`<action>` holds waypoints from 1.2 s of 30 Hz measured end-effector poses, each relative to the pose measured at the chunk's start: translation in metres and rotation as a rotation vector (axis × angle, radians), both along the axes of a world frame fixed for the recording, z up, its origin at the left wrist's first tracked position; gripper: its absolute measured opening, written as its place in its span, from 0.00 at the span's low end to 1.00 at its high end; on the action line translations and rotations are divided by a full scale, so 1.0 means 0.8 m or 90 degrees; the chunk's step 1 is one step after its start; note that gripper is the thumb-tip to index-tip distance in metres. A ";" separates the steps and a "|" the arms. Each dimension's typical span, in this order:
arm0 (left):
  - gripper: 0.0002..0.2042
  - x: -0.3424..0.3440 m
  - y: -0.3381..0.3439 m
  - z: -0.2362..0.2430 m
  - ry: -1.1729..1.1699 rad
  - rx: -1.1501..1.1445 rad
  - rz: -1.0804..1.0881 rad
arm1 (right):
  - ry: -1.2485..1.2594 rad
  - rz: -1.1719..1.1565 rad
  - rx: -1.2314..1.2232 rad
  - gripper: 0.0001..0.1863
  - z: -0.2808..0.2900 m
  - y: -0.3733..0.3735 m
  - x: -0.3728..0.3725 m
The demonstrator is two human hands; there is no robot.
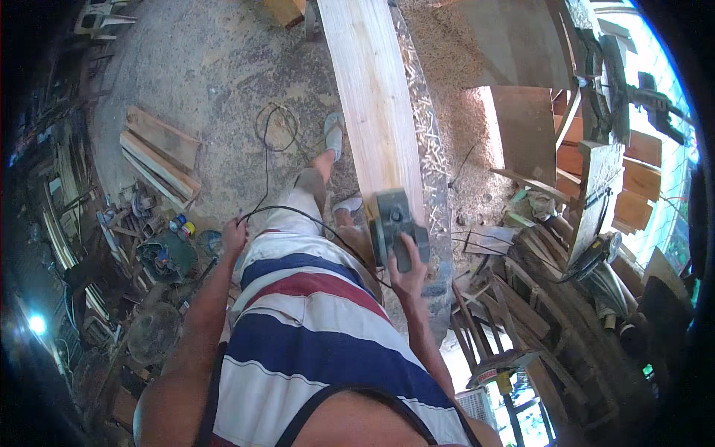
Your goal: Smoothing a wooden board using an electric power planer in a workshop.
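Being gripped by the right hand closed on its handle, an electric planer is being rested on the plank's near end | cable is being held aside in the left hand, fingers curled | long plank is being run straight away ahead.

The plank is pale, smooth planed wood; the planer on it looks matt grey plastic; at three o'clock, rough sawdust lies on the ground.

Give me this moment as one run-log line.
right hand: grip on electric planer at near end of long plank | left hand: holding black power cord aside | sawdust on floor
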State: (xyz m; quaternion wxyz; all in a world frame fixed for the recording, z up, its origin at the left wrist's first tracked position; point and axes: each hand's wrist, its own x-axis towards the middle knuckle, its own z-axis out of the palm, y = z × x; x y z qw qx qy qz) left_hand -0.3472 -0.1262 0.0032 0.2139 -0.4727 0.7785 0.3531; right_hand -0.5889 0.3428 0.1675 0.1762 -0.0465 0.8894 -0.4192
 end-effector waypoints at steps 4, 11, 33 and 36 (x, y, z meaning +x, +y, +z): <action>0.19 -0.077 0.037 0.018 -0.041 0.008 0.035 | -0.066 -0.054 -0.051 0.27 -0.006 0.011 0.025; 0.27 -0.112 0.040 0.016 0.072 0.058 0.086 | -0.037 -0.044 -0.064 0.26 -0.022 -0.088 -0.123; 0.40 -0.208 0.007 0.012 0.096 0.156 0.250 | 0.096 -0.048 -0.079 0.28 -0.065 -0.366 -0.540; 0.40 -0.229 -0.006 0.012 0.112 0.180 0.266 | 0.110 -0.045 -0.093 0.28 -0.066 -0.398 -0.597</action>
